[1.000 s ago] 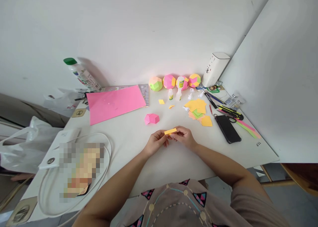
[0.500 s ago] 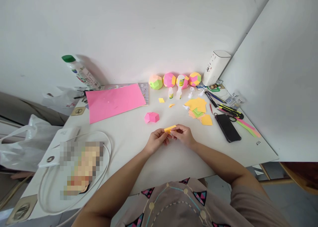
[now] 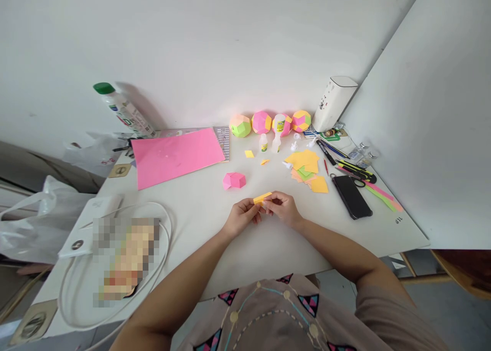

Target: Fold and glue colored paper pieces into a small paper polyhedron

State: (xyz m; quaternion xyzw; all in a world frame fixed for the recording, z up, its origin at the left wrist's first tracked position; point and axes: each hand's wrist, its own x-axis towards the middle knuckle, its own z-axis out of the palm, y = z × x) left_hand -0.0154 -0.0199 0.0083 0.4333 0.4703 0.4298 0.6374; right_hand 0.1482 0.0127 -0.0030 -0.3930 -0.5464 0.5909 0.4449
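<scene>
A small folded piece of yellow-orange paper (image 3: 262, 198) is held between my two hands above the front middle of the table. My left hand (image 3: 244, 215) pinches its left end, and my right hand (image 3: 283, 207) grips the right end with thumb and fingers; some fingertips are hidden behind it. Just beyond my left hand lies a pink faceted paper shape (image 3: 233, 180). Farther back are a flat yellow paper piece (image 3: 249, 154) and a small folded orange one (image 3: 264, 162). Beyond my right hand rests a pile of yellow, orange and green paper squares (image 3: 305, 164).
Several faceted paper balls (image 3: 262, 123) line the wall behind small glue bottles (image 3: 263, 143). A pink sheet (image 3: 178, 156) lies at the back left. To the right are a black phone (image 3: 352, 196), pens and a cutter (image 3: 356, 172). A white cable (image 3: 166, 238) loops at the left.
Almost nothing differs; both hands keep their hold on the folded paper in the same place. The camera view has shifted very slightly.
</scene>
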